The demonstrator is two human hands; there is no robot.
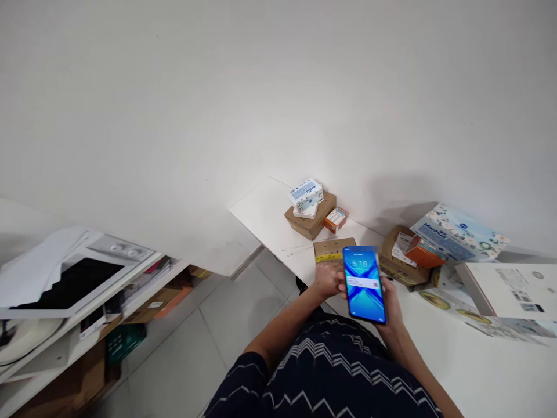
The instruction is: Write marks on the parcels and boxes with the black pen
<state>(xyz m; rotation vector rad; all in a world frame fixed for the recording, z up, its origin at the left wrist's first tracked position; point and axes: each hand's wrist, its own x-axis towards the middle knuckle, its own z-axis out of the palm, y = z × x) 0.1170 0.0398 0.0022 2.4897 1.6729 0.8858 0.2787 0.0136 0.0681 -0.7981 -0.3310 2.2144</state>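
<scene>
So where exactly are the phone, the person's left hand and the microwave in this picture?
Phone (364, 299): head view, on the middle of its lit screen.
Left hand (326, 280): head view, on the back of the hand.
Microwave (85, 280): head view, on the dark window of its door.

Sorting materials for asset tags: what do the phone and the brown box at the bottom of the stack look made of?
Phone: probably glass-fronted, smooth; flat lit screen. Frame material unclear.
Brown box: likely cardboard, matte; plain tan faces, straight box edges.
</scene>
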